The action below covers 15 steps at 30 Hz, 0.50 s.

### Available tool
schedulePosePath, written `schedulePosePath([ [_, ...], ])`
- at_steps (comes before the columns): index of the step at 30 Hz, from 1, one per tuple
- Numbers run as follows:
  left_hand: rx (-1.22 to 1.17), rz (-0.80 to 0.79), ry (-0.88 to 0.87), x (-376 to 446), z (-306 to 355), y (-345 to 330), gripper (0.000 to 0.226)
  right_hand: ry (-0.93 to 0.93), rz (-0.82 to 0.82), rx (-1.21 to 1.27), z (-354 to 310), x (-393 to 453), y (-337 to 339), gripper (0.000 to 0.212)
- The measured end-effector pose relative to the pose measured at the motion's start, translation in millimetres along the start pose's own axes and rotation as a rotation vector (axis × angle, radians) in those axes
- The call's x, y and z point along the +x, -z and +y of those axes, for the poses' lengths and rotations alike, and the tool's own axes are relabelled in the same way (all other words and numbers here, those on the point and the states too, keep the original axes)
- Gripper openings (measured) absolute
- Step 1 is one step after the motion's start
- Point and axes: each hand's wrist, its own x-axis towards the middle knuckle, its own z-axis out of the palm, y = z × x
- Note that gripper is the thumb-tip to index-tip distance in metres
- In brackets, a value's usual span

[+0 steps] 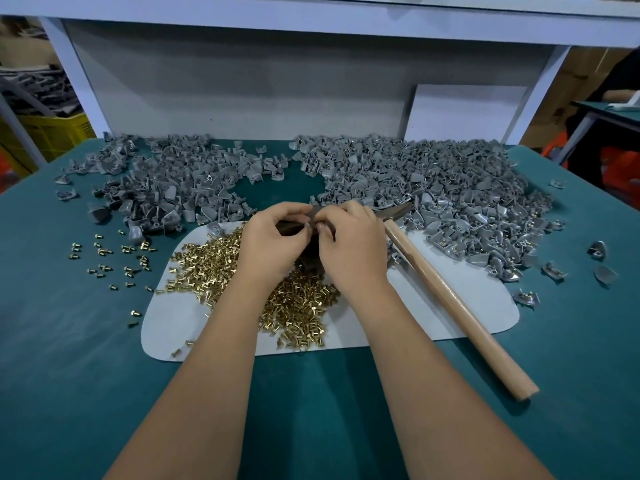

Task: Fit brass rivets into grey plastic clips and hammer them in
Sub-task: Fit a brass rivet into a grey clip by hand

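Note:
My left hand (273, 237) and my right hand (353, 240) meet over the middle of the table, fingertips together, pinching a small grey clip (317, 216) above a dark block (311, 251). Whether a rivet is between the fingers is hidden. A heap of brass rivets (207, 268) lies on a white mat (450, 306) under my wrists. A hammer with a wooden handle (453, 299) lies to the right of my right hand, with its head (398, 211) behind my knuckles. Grey clips lie in one pile at the back left (173, 181) and in another at the back right (450, 188).
Loose rivets (114, 254) are scattered on the green table top (69, 358) at the left. Single clips (597, 251) lie near the right edge. A white board (464, 112) leans on the back panel. A yellow crate (52, 133) stands beyond the left edge.

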Motion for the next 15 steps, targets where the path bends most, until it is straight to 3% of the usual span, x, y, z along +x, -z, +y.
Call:
schedulePosePath([
  [5, -0.003, -0.004, 0.001, 1.4, -2.2, 0.1, 0.036, 0.16, -0.055, -0.273, -2.9, 6.1, 7.6, 0.022],
  [10, 0.001, 0.015, -0.013, 1.9, -4.4, -1.5, 0.04, 0.093, -0.134, -0.282, -11.6, 11.7, 6.7, 0.025],
  [15, 0.006, 0.023, -0.01, 2.4, -5.5, -2.9, 0.04, 0.028, -0.092, -0.234, -6.7, 4.8, -1.2, 0.02],
])
